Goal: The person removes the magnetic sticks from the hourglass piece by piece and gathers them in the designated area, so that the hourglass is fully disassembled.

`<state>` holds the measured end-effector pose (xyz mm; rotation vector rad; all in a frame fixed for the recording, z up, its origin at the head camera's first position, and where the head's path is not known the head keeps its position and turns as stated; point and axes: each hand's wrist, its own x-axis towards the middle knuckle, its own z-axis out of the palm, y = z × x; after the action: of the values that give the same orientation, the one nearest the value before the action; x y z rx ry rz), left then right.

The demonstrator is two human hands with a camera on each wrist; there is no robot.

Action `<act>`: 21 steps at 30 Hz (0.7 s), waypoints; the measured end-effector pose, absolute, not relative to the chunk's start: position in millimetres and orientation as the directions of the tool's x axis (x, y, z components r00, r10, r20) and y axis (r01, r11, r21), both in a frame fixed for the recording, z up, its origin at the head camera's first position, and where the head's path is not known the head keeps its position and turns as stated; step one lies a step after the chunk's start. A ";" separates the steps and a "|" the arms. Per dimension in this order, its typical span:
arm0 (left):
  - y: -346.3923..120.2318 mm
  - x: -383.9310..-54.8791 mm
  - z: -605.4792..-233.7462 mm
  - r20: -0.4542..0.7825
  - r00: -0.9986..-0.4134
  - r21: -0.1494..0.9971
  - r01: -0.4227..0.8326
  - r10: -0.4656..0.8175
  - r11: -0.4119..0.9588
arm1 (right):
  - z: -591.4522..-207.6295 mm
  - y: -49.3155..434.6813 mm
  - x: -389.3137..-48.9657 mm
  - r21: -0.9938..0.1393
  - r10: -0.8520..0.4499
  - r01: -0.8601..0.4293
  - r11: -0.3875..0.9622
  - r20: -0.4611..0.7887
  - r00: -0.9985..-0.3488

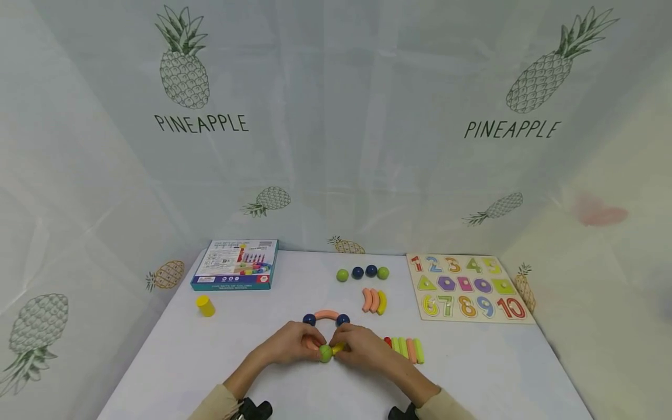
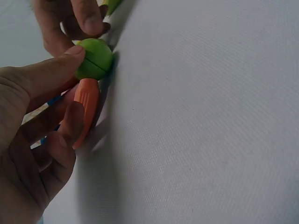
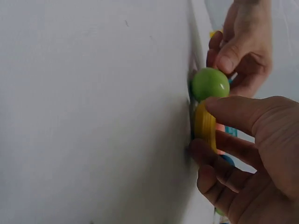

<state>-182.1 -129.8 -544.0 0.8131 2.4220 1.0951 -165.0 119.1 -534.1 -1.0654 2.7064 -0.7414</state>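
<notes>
Low over the white table, my left hand point(image 1: 293, 343) pinches a green ball point(image 1: 326, 353) with its thumb, while its other fingers lie along an orange curved rod point(image 2: 88, 100) joined to or touching that ball. On the ball's other side, my right hand point(image 1: 366, 348) grips a yellow curved rod point(image 3: 205, 123) between thumb and fingers, its end against the ball. Just beyond both hands, an orange arc point(image 1: 326, 314) links two dark blue balls point(image 1: 309, 319). The hands hide part of what lies between these balls and the green one.
Behind sit a row of green and blue balls point(image 1: 357, 273) and three curved rods point(image 1: 374, 301). Straight coloured rods point(image 1: 411, 350) lie right of my right hand. A number puzzle board point(image 1: 472, 289), a box point(image 1: 234, 265) and a yellow cylinder point(image 1: 205, 306) stand farther out.
</notes>
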 end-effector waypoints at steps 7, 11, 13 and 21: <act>-129.7 -182.2 -545.7 -0.103 -0.781 0.746 0.349 0.616 0.567 | -537.8 111.0 -165.3 -0.471 -0.656 -0.582 0.663 0.009 -0.755; -129.7 -182.2 -544.9 -0.117 -0.782 0.749 0.335 0.612 0.572 | -537.8 110.4 -164.8 -0.466 -0.644 -0.569 0.678 -0.004 -0.765; -129.7 -182.1 -544.7 -0.123 -0.782 0.752 0.329 0.611 0.572 | -537.9 110.5 -164.5 -0.461 -0.642 -0.567 0.683 -0.009 -0.766; -128.7 -181.3 -545.5 -0.125 -0.779 0.764 0.319 0.614 0.561 | -538.0 111.5 -165.3 -0.455 -0.641 -0.564 0.689 -0.020 -0.768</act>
<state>-181.3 -128.7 -545.5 0.7595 2.4199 1.0730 -165.3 111.5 -538.0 -0.9795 2.7218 -0.6451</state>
